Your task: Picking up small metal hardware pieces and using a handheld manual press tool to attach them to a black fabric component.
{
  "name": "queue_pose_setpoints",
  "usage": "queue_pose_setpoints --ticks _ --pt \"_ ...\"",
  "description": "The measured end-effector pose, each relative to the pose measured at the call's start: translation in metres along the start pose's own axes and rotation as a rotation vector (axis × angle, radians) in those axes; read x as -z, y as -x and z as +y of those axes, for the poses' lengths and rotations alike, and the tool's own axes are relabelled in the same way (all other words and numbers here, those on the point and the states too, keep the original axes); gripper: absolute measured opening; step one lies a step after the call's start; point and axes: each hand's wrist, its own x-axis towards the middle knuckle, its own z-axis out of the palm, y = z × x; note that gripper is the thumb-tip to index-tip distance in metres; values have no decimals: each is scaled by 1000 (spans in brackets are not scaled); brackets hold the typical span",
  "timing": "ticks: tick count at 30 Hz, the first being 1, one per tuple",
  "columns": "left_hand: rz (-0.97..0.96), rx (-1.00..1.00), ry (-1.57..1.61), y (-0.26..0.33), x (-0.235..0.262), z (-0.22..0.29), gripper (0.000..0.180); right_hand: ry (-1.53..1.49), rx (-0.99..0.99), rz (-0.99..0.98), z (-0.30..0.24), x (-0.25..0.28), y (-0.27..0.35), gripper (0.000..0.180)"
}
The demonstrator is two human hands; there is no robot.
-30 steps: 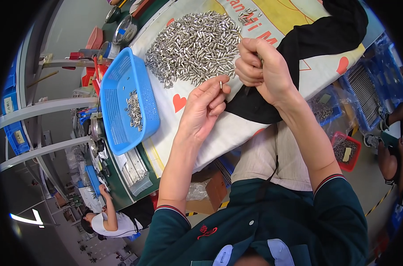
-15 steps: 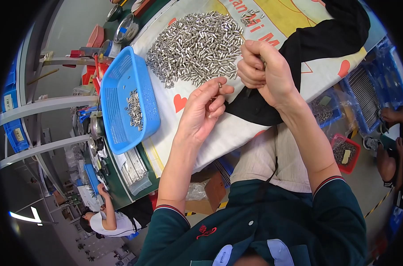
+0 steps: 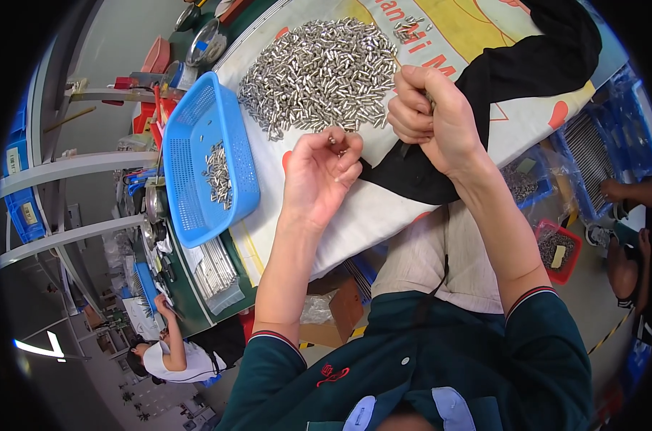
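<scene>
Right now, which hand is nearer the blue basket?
Left. The left hand is just right of the blue basket, over the white cloth; the right hand is farther right, over the black cloth.

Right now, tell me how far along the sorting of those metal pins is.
Done: only a small batch of pins lies in the blue basket. In hand: the left hand pinches one small pin at its fingertips, and the right hand is closed, its contents hidden. Left: the large pile of pins on the cloth, by far the bigger share.
</scene>
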Motion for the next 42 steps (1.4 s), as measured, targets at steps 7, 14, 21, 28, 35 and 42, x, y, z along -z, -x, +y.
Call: queue_pose_setpoints --ticks 7,14,21,28,35,42 --pt "106 -297 -682 1 1 8 11 7 9 -16 0 0 0 37" --pt "227 -827 -1796 -5 1 -3 11 -20 28 28 0 -2 1 37" --pt "57 -895 -1913 -11 3 -2 7 -21 28 22 1 -2 1 36" --pt "107 -862 -1909 -14 -2 -8 7 -11 41 17 2 -2 1 35" --pt "1 -768 -1774 1 -18 -22 8 6 33 5 2 1 1 36" --pt "10 -689 -1727 3 -15 -32 7 0 70 -48 1 2 5 38"
